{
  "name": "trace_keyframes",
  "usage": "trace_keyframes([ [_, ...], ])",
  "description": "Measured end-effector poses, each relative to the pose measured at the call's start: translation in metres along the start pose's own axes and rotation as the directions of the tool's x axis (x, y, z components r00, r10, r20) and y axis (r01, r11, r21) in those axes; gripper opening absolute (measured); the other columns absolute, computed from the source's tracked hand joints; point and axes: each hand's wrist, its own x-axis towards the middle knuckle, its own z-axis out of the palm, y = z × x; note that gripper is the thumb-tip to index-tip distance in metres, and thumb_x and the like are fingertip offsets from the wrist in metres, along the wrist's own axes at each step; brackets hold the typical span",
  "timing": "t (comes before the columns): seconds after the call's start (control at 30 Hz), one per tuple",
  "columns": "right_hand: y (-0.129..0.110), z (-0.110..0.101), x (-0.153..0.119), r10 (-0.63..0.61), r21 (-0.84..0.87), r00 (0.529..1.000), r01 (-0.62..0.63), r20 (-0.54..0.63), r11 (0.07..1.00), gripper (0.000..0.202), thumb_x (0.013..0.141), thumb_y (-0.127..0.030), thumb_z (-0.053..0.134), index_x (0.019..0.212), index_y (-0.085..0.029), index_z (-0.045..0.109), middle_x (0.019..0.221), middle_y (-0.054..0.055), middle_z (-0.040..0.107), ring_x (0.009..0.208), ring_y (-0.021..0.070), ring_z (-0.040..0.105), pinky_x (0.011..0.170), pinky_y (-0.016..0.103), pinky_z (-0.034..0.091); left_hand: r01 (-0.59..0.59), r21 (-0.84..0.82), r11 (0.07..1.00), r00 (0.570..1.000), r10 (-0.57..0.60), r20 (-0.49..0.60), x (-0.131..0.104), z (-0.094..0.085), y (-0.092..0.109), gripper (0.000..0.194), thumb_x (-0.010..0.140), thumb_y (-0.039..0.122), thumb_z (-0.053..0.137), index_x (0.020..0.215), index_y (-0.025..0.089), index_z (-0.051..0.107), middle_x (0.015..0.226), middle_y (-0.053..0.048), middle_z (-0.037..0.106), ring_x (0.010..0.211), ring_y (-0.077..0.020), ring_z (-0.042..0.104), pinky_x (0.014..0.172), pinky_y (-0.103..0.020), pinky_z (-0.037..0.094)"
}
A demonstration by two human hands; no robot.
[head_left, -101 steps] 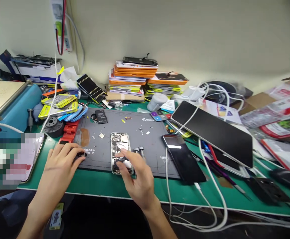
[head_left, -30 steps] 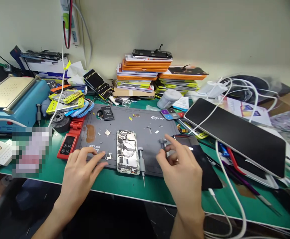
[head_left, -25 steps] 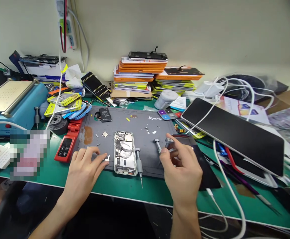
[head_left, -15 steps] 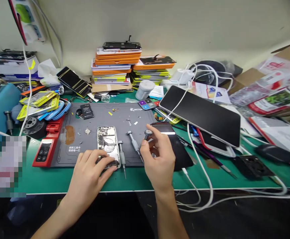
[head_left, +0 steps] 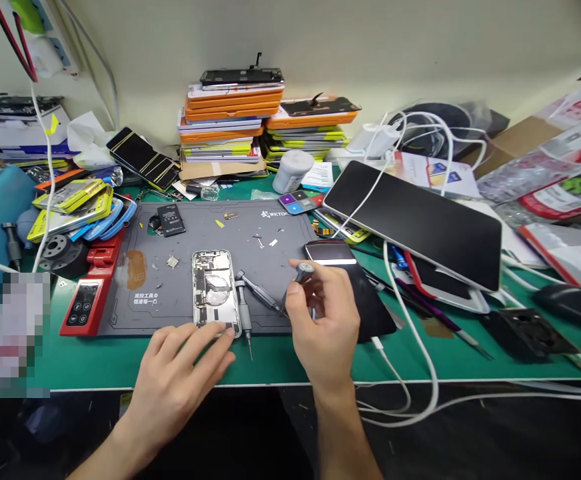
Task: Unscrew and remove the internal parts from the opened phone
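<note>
An opened phone (head_left: 215, 283) with bare inner parts lies on the dark repair mat (head_left: 160, 317). My left hand (head_left: 183, 367) rests over its lower end, fingers stretched out and fingertips touching the bottom edge. My right hand (head_left: 324, 317) is closed around a screwdriver (head_left: 304, 269), its round cap showing between thumb and forefinger; the tip is hidden. Right beside the phone lies a second screwdriver (head_left: 245, 310), pointing toward the table's front. A third screwdriver (head_left: 259, 292) lies slantwise between it and my right hand. Further back on the mat is a loose phone battery (head_left: 171, 220).
Small parts, among them a metal plate (head_left: 172, 261), are scattered on the mat. A red device (head_left: 81, 312) borders its left side. Right of my right hand lies a black phone screen (head_left: 378, 303). A tablet (head_left: 415, 223), white cables (head_left: 423, 347) and stacked boxes (head_left: 233, 103) crowd the table.
My left hand has drawn back toward me, uncovering more of the phone. The slanted screwdriver has shifted left and down, its cap now by the other one. My right hand still grips its screwdriver.
</note>
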Motion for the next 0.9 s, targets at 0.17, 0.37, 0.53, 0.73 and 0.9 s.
trace_keyframes([
  [0.17,0.002,0.0,-0.001,0.012,-0.004,1.0,-0.012,0.026,1.0,0.013,0.103,-0.027,0.059,0.1,-0.022,0.071,0.094,0.002,0.065,0.07,0.013,0.06,0.057,0.026,0.051,-0.017,0.001,1.0,0.999,0.017,0.028,-0.003,0.005,0.0,0.021,0.114,0.024,0.064,0.128,0.013,0.075,0.118,-0.006,0.083,0.102,-0.0225,0.063,0.089,-0.037,0.047],
  [0.37,0.004,0.003,-0.007,0.104,0.071,0.994,-0.102,-0.022,0.992,0.014,0.102,-0.034,0.066,0.106,-0.022,0.072,0.091,0.002,0.076,0.075,0.0163,0.072,0.065,0.029,0.057,-0.02,-0.012,1.0,0.999,0.02,0.029,-0.006,0.008,0.001,0.019,0.112,0.015,0.064,0.128,0.011,0.074,0.125,-0.006,0.083,0.107,-0.0234,0.065,0.091,-0.038,0.047],
  [0.53,0.01,0.005,-0.011,0.131,0.156,0.969,-0.099,-0.209,0.983,0.017,0.103,-0.038,0.069,0.108,-0.021,0.07,0.089,0.002,0.076,0.079,0.0181,0.076,0.069,0.03,0.06,0.039,-0.08,0.996,0.999,-0.036,0.034,-0.011,0.011,0.003,0.031,0.114,0.006,0.047,0.129,0.011,0.073,0.125,-0.006,0.083,0.101,-0.0219,0.066,0.089,-0.037,0.048],
  [0.73,-0.014,0.002,-0.013,0.055,0.229,0.991,-0.026,-0.119,0.973,0.039,0.101,-0.028,0.074,0.138,-0.023,0.063,0.101,0.005,0.08,0.085,0.0193,0.081,0.067,0.03,0.064,0.09,-0.135,0.987,0.996,-0.087,0.023,-0.012,0.015,-0.003,0.029,0.109,0.003,0.053,0.123,0.016,0.074,0.117,-0.002,0.084,0.095,-0.0209,0.063,0.079,-0.038,0.047],
  [0.9,-0.051,0.017,-0.029,-0.016,0.311,0.961,-0.074,0.276,0.948,0.041,0.109,-0.026,0.064,0.149,-0.03,0.058,0.122,0.006,0.083,0.098,0.0173,0.083,0.086,0.034,0.071,0.098,-0.037,0.994,0.995,-0.098,0.014,-0.016,0.019,0.001,0.027,0.111,0.01,0.051,0.123,0.017,0.075,0.106,-0.005,0.082,0.087,-0.0218,0.061,0.071,-0.038,0.047],
])
